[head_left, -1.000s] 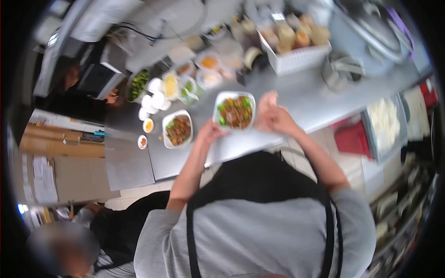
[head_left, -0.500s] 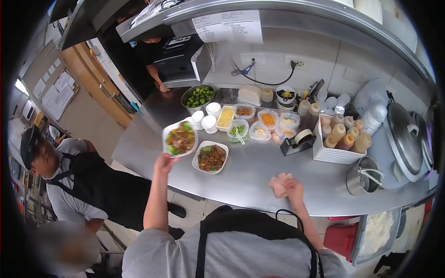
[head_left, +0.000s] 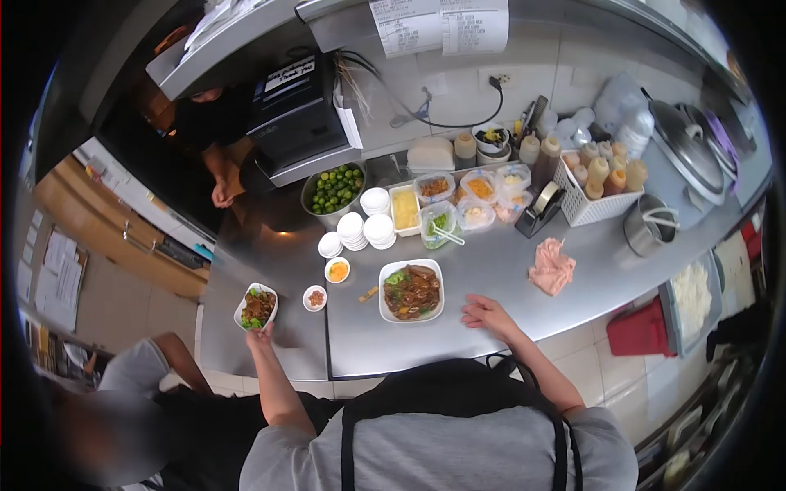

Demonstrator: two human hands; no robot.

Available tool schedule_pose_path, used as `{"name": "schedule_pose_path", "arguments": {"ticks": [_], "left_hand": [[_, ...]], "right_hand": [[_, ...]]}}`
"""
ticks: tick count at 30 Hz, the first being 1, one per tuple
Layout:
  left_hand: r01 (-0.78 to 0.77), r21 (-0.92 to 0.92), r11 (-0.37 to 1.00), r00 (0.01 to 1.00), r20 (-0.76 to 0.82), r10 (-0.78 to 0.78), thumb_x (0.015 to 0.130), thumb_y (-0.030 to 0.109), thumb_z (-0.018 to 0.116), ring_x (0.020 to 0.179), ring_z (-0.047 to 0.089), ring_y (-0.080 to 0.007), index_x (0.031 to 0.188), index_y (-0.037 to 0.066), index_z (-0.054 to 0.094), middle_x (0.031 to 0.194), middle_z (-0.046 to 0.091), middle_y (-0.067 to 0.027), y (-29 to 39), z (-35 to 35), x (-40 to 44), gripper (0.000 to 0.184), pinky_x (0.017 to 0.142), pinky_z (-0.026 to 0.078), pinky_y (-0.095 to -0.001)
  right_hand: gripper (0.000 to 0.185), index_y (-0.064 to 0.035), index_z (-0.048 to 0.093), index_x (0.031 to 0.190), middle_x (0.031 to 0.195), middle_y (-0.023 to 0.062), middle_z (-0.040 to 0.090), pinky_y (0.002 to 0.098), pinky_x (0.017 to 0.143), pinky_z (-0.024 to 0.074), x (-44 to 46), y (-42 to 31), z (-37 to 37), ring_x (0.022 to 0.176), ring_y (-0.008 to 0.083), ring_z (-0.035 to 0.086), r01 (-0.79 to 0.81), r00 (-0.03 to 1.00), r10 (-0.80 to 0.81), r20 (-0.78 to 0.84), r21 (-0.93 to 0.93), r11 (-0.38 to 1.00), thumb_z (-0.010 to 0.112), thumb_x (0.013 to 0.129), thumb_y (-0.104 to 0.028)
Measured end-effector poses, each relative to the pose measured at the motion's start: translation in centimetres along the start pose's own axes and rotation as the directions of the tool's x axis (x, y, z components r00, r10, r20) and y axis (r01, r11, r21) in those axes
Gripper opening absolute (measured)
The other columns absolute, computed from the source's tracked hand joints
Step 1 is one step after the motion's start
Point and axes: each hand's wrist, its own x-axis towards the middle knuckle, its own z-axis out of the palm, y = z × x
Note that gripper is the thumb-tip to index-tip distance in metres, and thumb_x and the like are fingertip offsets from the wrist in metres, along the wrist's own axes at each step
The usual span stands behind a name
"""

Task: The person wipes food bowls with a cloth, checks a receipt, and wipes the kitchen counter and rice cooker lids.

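Left hand (head_left: 260,334) gripping near rim of bowl 1 (head_left: 240,313) at counter's (head_left: 360,348) left end; apparently positioning it. Right hand (head_left: 489,316) loosely open, holding nothing, near bowl 2 (head_left: 413,320). Release calls for level support.

Bright steel, blackened rim

Pale light spreads over the steel counter (head_left: 491,266) by my right hand (head_left: 487,315), giving a soft sheen. Toward the back left corner, beside the black printer (head_left: 299,123), it turns dim, with one small orange glint. The metal lid (head_left: 684,151) near the back right corner catches highlights. My lens bows the counter's front edge; black swallows the frame's corners, and a round smudge (head_left: 119,438) blurs the lower left.
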Motion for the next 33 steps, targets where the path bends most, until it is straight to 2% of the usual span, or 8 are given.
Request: {"name": "schedule_pose_path", "arguments": {"ticks": [7,10,13,16,18,24,27,33], "left_hand": [[-0.049,-0.059,0.997,0.977,0.202,0.060,0.090,0.012,0.044,0.103,0.053,-0.0301,0.122,-0.002,0.039,0.116,0.050,-0.0170,-1.9,1.8,2.8,0.036,0.084,0.052,-0.0397],[-0.012,-0.058,0.998,0.999,-0.037,0.010,0.086,0.016,0.050,0.088,0.058,-0.0241,0.105,-0.004,0.047,0.100,0.055,-0.0152,-2.9,4.6,-0.7,0.028,0.072,0.055,-0.0335],[-0.034,0.194,0.980,0.793,0.602,-0.092,0.080,0.006,0.048,0.066,0.055,-0.0150,0.085,0.003,0.056,0.078,0.058,-0.0051,-8.5,4.4,-4.0,0.010,0.060,0.049,-0.0269],[0.113,0.677,0.727,0.589,0.543,-0.598,0.088,0.013,0.052,0.092,0.060,-0.0233,0.119,-0.002,0.042,0.099,0.060,-0.0142,-11.8,9.9,-18.6,0.036,0.083,0.050,-0.0351],[0.229,0.763,0.604,0.388,0.498,-0.776,0.088,0.013,0.051,0.096,0.059,-0.0263,0.121,-0.003,0.039,0.103,0.058,-0.0155,-14.2,10.9,-22.4,0.039,0.087,0.048,-0.0372],[0.155,0.718,0.678,0.455,0.557,-0.694,0.080,0.001,0.046,0.097,0.058,-0.0295,0.110,-0.007,0.045,0.106,0.056,-0.0191,-19.3,12.9,-22.5,0.031,0.088,0.048,-0.0415],[0.180,0.664,0.726,0.434,0.609,-0.665,0.077,-0.003,0.044,0.090,0.060,-0.0293,0.100,-0.009,0.049,0.098,0.059,-0.0184,-17.8,11.9,-20.9,0.025,0.083,0.051,-0.0400],[0.217,0.501,0.838,0.692,0.527,-0.494,0.078,-0.001,0.048,0.095,0.058,-0.0306,0.095,-0.011,0.050,0.097,0.057,-0.0209,-8.1,6.3,-16.9,0.020,0.086,0.050,-0.0418]], "right_hand": [[0.063,0.0010,0.020,0.136,0.115,0.0199,0.050,0.0348,0.078,0.0511,0.9,1.3,4.4,0.087,0.0246,0.061,0.004,1.000,0.000,-0.017,0.265,0.964,0.054,0.086,-0.014],[0.063,0.0006,0.022,0.136,0.108,0.0159,0.052,0.0337,0.076,0.0506,0.5,0.6,5.3,0.085,0.0228,0.060,0.025,0.998,-0.014,-0.054,0.213,0.977,0.055,0.085,-0.017],[0.053,0.0015,0.038,0.129,0.093,0.0101,0.060,0.0316,0.071,0.0487,0.8,0.2,3.9,0.081,0.0185,0.059,0.147,0.960,-0.143,-0.240,0.000,0.989,0.056,0.083,-0.016],[0.027,-0.0032,0.060,0.106,0.091,0.0142,0.062,0.0335,0.071,0.0457,0.0,-2.8,-0.5,0.081,0.0280,0.059,0.067,0.675,-0.576,-0.462,-0.738,0.671,0.055,0.081,-0.013],[0.034,-0.0082,0.056,0.114,0.110,0.0144,0.057,0.0429,0.081,0.0416,1.0,-1.5,-8.1,0.098,0.0318,0.054,-0.077,0.411,-0.905,-0.109,-0.993,0.085,0.055,0.082,-0.017],[0.043,-0.0161,0.050,0.122,0.129,0.0050,0.045,0.0573,0.100,0.0233,-0.3,2.2,-11.7,0.118,0.0290,0.042,-0.455,0.273,-0.850,-0.450,-0.839,0.298,0.043,0.088,-0.042],[0.046,-0.0171,0.050,0.123,0.129,0.0054,0.044,0.0572,0.100,0.0231,-1.2,0.2,-10.9,0.118,0.0290,0.042,-0.584,0.418,-0.717,-0.558,-0.769,0.259,0.046,0.086,-0.044],[0.056,-0.0082,0.047,0.122,0.123,0.0154,0.046,0.0496,0.094,0.0302,2.9,1.0,-13.0,0.114,0.0320,0.043,-0.473,0.374,-0.895,-0.244,-0.880,0.042,0.055,0.079,-0.043]]}}
